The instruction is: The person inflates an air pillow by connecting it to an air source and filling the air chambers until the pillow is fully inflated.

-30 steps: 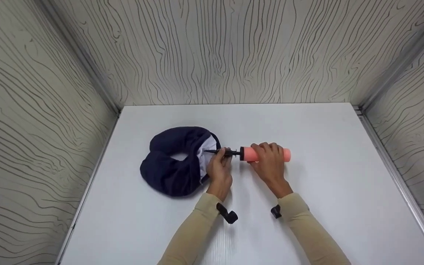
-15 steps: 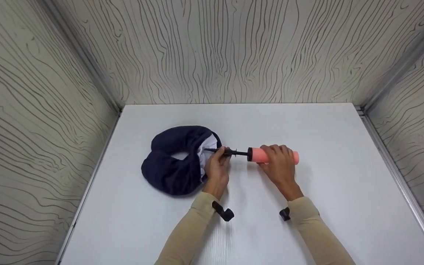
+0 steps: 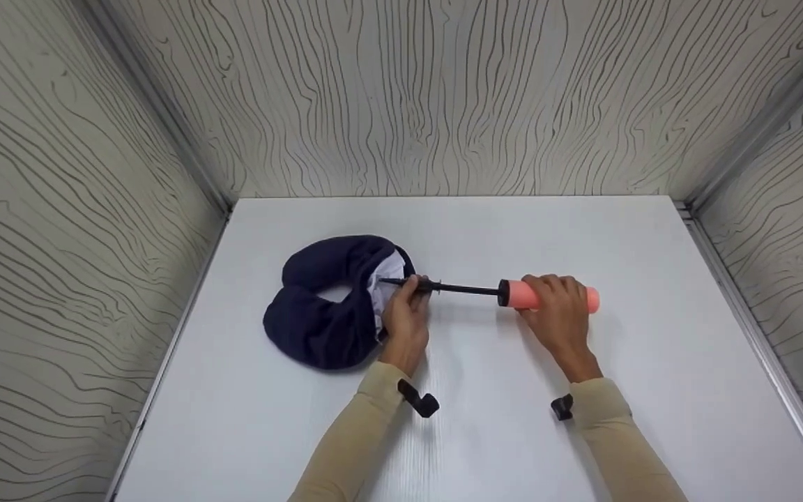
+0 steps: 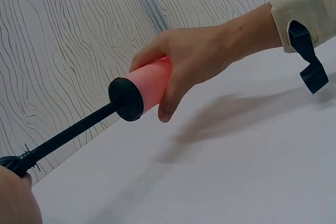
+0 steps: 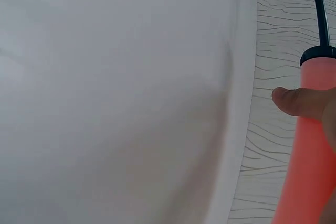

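Observation:
A coral hand pump [image 3: 523, 295] is held level above the table, its black rod drawn well out of the barrel. My right hand [image 3: 560, 317] grips the coral barrel, with the thumb wrapped round it in the right wrist view. At the pump's black nozzle end, my left hand [image 3: 407, 317] pinches the handle. The thin nozzle tip points at the white inner part [image 3: 386, 275] of a navy neck pillow [image 3: 325, 335], which lies open on that side. Whether the tip sits inside a valve is too small to tell.
The white table [image 3: 485, 432] stands against wood-grain patterned walls [image 3: 401, 97] at the back and both sides. Metal strips run along the wall corners and table sides. A black wrist mount [image 3: 419, 399] sticks out from the left sleeve.
My right hand has moved to the right with the coral barrel, so more of the black rod shows. My left hand and the pillow have shifted only slightly.

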`<state>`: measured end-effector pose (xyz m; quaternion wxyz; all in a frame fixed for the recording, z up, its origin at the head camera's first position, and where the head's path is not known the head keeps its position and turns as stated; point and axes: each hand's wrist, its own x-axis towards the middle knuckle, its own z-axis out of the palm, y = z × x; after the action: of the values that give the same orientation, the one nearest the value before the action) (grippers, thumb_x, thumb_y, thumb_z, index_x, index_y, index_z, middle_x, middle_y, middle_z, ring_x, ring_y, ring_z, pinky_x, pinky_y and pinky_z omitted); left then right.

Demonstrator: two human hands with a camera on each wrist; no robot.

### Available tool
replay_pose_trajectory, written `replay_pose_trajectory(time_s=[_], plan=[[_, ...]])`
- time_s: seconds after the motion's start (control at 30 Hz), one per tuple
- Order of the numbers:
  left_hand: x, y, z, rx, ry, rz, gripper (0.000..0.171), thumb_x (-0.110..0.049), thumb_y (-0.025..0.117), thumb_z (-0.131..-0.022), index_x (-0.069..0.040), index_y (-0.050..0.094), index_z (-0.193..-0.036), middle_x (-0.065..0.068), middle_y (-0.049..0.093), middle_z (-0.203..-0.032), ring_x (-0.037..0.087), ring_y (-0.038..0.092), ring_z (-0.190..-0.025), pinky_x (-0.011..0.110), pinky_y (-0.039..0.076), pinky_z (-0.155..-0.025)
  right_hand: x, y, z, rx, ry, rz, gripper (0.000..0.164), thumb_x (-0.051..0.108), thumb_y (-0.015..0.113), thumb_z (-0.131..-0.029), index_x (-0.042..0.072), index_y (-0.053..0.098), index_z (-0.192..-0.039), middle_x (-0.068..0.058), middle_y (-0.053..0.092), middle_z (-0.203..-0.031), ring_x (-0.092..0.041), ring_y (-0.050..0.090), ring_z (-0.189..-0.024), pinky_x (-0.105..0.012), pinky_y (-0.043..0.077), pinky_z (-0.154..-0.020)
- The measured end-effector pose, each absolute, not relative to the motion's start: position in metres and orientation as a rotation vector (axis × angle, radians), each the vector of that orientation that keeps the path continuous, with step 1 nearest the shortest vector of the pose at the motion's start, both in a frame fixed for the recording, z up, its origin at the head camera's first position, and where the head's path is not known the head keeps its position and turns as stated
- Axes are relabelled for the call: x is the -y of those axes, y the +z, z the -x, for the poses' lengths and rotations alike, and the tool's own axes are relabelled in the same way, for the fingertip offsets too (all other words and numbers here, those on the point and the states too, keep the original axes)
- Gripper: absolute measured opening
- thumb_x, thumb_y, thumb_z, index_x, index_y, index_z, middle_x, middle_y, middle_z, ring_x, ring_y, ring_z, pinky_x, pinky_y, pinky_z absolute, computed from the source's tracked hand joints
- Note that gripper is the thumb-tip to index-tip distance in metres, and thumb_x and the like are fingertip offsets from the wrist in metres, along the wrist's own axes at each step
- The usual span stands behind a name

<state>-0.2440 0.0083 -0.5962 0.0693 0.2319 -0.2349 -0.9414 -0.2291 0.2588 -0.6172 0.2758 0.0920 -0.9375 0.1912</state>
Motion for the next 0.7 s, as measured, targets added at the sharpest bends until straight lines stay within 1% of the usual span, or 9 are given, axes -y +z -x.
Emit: replay_pose_trajectory(time_s=[0.13, 0.2, 0.33, 0.47, 0.6, 0.7], plan=[[-0.016, -0.597, 0.239, 0.731, -2.819, -0.727, 0.01, 0.005, 0.067, -0.099, 0.0, 0.07, -0.09, 0.008, 0.074, -0.085, 0.018, 0.075, -0.087, 0.039, 0.061, -0.101, -0.232, -0.614, 0.23, 2.533, 0.472, -0.281, 0.056, 0.014, 0.099, -0.073, 0.012, 0.075, -0.124, -0.017, 0.075, -0.116, -0.042, 0.061, -0.11, -0.06, 0.048, -0.102], [-0.02, -0.597, 0.237, 0.736, -2.808, -0.723, 0.009, 0.005, 0.067, -0.098, 0.0, 0.07, -0.091, 0.009, 0.075, -0.085, 0.018, 0.075, -0.087, 0.038, 0.063, -0.099, -0.219, -0.612, 0.231, 2.534, 0.457, -0.28, 0.056, 0.014, 0.098, -0.073, 0.012, 0.075, -0.123, -0.017, 0.075, -0.115, -0.041, 0.062, -0.11, -0.06, 0.048, -0.102], [-0.024, -0.597, 0.234, 0.742, -2.783, -0.718, 0.009, 0.006, 0.068, -0.097, 0.0, 0.07, -0.09, 0.009, 0.075, -0.084, 0.018, 0.076, -0.086, 0.039, 0.064, -0.097, -0.198, -0.609, 0.234, 2.537, 0.436, -0.275, 0.056, 0.017, 0.1, -0.072, 0.013, 0.076, -0.123, -0.015, 0.075, -0.113, -0.04, 0.062, -0.109, -0.058, 0.048, -0.103], [-0.023, -0.597, 0.234, 0.747, -2.778, -0.722, 0.009, 0.007, 0.069, -0.096, 0.001, 0.071, -0.089, 0.009, 0.075, -0.082, 0.018, 0.076, -0.084, 0.038, 0.065, -0.095, -0.188, -0.607, 0.235, 2.541, 0.423, -0.313, 0.057, 0.019, 0.1, -0.073, 0.013, 0.075, -0.125, -0.014, 0.075, -0.113, -0.04, 0.062, -0.108, -0.056, 0.049, -0.101], [-0.02, -0.597, 0.234, 0.756, -2.776, -0.736, 0.004, 0.006, 0.071, -0.095, 0.004, 0.072, -0.092, 0.009, 0.076, -0.081, 0.018, 0.076, -0.083, 0.04, 0.065, -0.094, -0.189, -0.608, 0.235, 2.531, 0.437, -0.358, 0.059, 0.02, 0.1, -0.073, 0.014, 0.074, -0.127, -0.014, 0.076, -0.114, -0.039, 0.063, -0.107, -0.055, 0.05, -0.098], [-0.017, -0.597, 0.234, 0.794, -2.774, -0.75, 0.002, 0.005, 0.072, -0.096, 0.006, 0.073, -0.095, 0.009, 0.077, -0.082, 0.019, 0.077, -0.084, 0.043, 0.064, -0.098, -0.197, -0.611, 0.233, 2.522, 0.462, -0.368, 0.06, 0.019, 0.1, -0.073, 0.013, 0.074, -0.126, -0.014, 0.076, -0.114, -0.039, 0.064, -0.106, -0.055, 0.051, -0.098]])
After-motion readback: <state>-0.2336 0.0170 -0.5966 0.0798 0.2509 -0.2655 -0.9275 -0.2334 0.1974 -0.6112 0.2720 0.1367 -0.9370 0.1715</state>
